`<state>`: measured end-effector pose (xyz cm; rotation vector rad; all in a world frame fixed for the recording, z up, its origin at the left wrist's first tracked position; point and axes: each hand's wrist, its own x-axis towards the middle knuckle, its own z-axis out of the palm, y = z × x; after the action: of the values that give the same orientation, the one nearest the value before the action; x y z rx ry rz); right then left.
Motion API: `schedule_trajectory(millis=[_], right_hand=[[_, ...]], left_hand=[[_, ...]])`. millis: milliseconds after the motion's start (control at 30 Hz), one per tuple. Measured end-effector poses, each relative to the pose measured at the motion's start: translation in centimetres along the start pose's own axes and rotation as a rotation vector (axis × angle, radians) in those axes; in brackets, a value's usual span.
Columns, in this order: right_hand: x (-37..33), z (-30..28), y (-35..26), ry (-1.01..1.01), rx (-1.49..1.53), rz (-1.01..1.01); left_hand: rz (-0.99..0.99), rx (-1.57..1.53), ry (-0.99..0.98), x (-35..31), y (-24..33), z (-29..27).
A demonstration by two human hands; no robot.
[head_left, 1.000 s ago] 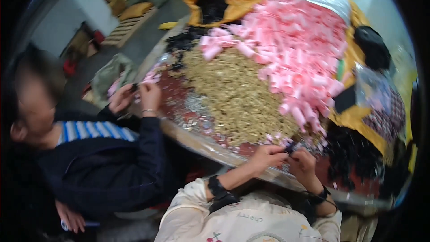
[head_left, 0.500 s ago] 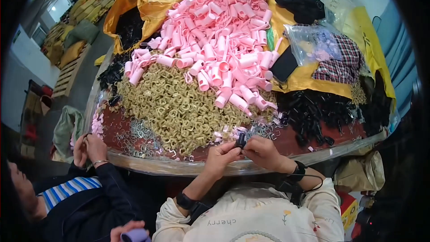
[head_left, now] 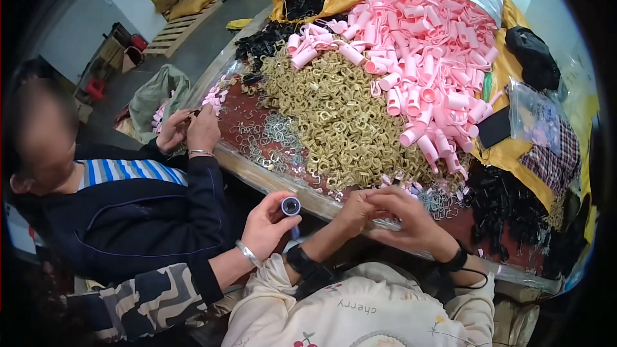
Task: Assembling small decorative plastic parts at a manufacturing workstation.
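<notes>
Left hand (head_left: 351,216) and right hand (head_left: 413,220) meet at the fingertips over the near edge of a red table (head_left: 455,230), fingers bent; whether they pinch anything I cannot tell, since the knuckles hide it. Small pink pieces (head_left: 414,188) lie just beyond at two o'clock, nearer the right hand, showing no shared long axis, while brass-coloured buckles (head_left: 344,112) heap at eleven o'clock.

gold-coloured open-frame buckles (head_left: 340,128) in a loose heap

they lie at all angles on the dark red tabletop (head_left: 459,223). along the heap's near edge are scattered pale pink bits (head_left: 412,188) and, just to their right, tangled silver wire clips (head_left: 443,201). a small dark piece (head_left: 396,182) shows beside the pink bits, too small to make out.
</notes>
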<state>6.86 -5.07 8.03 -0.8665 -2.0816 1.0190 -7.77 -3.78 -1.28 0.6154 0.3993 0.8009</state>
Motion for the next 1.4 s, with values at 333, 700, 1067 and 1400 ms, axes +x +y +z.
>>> schedule_trajectory(millis=[333, 700, 1067, 1400], right_hand=[[7.5, 9.3, 3.8, -0.212, -0.244, 0.027], [9.7, 10.9, 5.4, -0.166, 0.093, -0.102], [9.7, 9.6, 4.2, -0.071, 0.213, 0.002], [1.0, -0.5, 3.4, 0.198, 0.087, 0.167]], left_hand=[[0.132, 0.672, 0.583, -9.5, 8.5, -3.4], [0.155, 0.772, 0.595, -9.7, 10.0, -3.5], [0.240, 0.803, 0.553, -8.4, 9.8, -3.0], [0.009, 0.412, 0.346, -2.9, 3.8, -2.8]])
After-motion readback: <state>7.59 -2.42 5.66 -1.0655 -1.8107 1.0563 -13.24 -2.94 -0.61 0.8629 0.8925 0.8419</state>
